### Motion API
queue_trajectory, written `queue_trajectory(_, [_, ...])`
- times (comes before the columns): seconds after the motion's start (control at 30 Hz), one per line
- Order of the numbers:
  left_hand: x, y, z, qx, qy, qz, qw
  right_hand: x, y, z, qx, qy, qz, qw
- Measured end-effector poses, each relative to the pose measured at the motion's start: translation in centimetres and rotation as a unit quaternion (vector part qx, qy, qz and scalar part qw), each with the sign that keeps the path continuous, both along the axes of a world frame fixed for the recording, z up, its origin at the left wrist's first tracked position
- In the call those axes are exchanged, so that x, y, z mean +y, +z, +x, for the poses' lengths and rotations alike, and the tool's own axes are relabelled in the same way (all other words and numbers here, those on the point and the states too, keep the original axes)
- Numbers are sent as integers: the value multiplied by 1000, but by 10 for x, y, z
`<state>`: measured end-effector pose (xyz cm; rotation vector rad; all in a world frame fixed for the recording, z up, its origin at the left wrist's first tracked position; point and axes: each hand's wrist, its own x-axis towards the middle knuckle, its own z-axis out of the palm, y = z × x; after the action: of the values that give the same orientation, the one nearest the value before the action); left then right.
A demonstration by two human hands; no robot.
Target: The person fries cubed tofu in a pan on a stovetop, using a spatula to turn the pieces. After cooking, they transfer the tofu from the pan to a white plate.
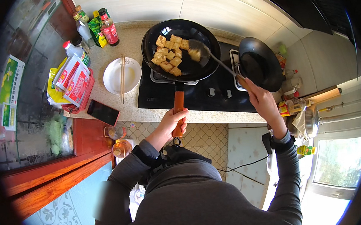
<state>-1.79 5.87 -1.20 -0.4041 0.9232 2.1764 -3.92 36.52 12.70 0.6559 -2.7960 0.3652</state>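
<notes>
My left hand (174, 124) is wrapped round the brown handle of a black wok (205, 71), which sits over the left burner. Several golden-brown fried tofu pieces (169, 54) lie in the left half of the wok. In my right hand (262, 100) is the wooden handle of a spatula (223, 64). The spatula's metal blade is inside the wok, at the right of the pieces, and one piece (194, 55) shows by the blade, partly covered. Whether that piece rests on the blade or beside it, I cannot tell.
Left of the black stove (162, 96) are a white bowl (110, 77) with chopsticks (123, 79) across it, a phone (103, 112), a red basket (87, 87) of packets and several bottles (109, 29). A second black pan (260, 61) stands on the right burner. Jars line the right side.
</notes>
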Motion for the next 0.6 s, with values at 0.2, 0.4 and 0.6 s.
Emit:
queue_trajectory(0.2, [0,2,0,-2,0,-3,1000,-11,16,18,-67,-44,49,996])
queue_trajectory(0.4, [-1,3,1,2,0,-10,1000,-25,26,17,-133,-65,-72,986])
queue_trajectory(0.6, [-3,1,1,6,-1,-1,1000,-31,24,15,-222,-95,-103,965])
